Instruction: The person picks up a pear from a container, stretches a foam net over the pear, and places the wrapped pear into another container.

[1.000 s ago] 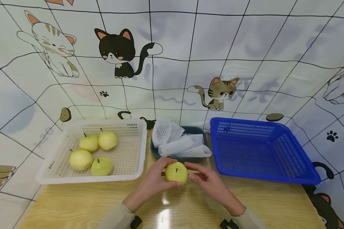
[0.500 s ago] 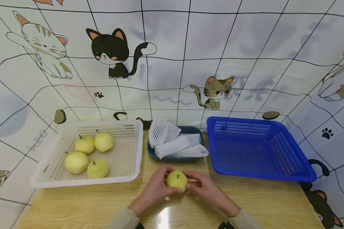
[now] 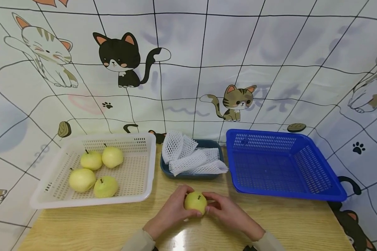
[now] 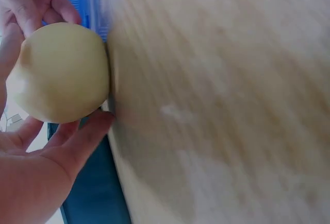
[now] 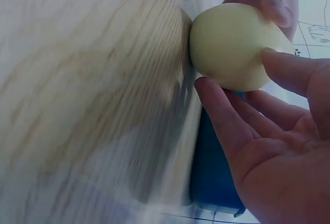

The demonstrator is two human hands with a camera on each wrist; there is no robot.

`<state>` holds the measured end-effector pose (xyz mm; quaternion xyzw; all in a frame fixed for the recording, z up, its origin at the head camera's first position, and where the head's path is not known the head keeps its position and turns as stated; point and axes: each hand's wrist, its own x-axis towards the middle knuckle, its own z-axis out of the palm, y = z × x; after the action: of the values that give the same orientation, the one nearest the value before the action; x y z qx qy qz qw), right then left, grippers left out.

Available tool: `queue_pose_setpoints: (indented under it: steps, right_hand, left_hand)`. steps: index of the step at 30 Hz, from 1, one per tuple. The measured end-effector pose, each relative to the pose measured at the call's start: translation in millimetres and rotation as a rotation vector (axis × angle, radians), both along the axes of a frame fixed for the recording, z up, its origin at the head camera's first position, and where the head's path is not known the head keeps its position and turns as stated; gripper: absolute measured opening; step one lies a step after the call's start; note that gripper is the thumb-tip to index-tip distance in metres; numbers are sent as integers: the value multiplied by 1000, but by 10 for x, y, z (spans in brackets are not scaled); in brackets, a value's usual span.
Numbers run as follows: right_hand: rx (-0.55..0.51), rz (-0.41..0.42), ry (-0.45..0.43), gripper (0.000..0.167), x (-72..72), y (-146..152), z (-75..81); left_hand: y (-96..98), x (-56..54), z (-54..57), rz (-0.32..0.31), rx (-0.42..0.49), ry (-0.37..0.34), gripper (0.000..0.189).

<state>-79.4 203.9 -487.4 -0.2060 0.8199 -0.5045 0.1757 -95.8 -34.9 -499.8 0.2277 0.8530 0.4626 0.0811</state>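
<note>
A left hand (image 3: 171, 210), thumb and fingers curved round one side of a yellow-green fruit (image 3: 195, 203), holds it low over a wooden table (image 3: 81, 226), while the right hand (image 3: 230, 213), only partly closed, pinches the opposite side between thumb and fingertips. The step appears to be a two-handed steadying of the fruit, stem uppermost; the next move likely calls for an even hold, since something so round could slip or roll. Just beyond the hands, a dark teal tray (image 3: 188, 176) holds overlapping white foam nets (image 3: 188, 163), too bunched to count surely. Four similar fruits (image 3: 112, 157) lie in a white basket (image 3: 135, 177) off the left hand's outer side; a blue basket (image 3: 264, 169) sits beyond the right hand, farther out. Hidden is the fruit's underside, so whether it touches the wood cannot be told; wrist views blur the table and crop both hands, and the sleeves (image 3: 140, 240) run off the bottom edge.
</note>
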Motion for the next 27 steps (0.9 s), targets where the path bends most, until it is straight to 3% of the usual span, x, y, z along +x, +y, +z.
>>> queue_pose_setpoints:
  steps: [4, 8, 13, 17, 21, 27]
  right_hand:
    - [71, 5, 36, 46, 6, 30, 59]
    - [262, -22, 246, 40, 61, 30, 219]
    - [393, -215, 539, 31, 80, -3, 523]
    - [456, -376, 712, 23, -38, -6, 686]
    - [554, -440, 788, 27, -199, 6, 732]
    - [701, -423, 845, 31, -365, -23, 674]
  left_hand:
    - [-21, -4, 35, -25, -12, -35, 61]
    - [-107, 12, 86, 5, 12, -35, 56]
    - [-191, 0, 157, 76, 131, 13, 40]
    - [-220, -10, 165, 124, 172, 21, 34]
    - [-235, -2, 148, 154, 185, 3, 33]
    - [-234, -1, 135, 164, 191, 9, 32]
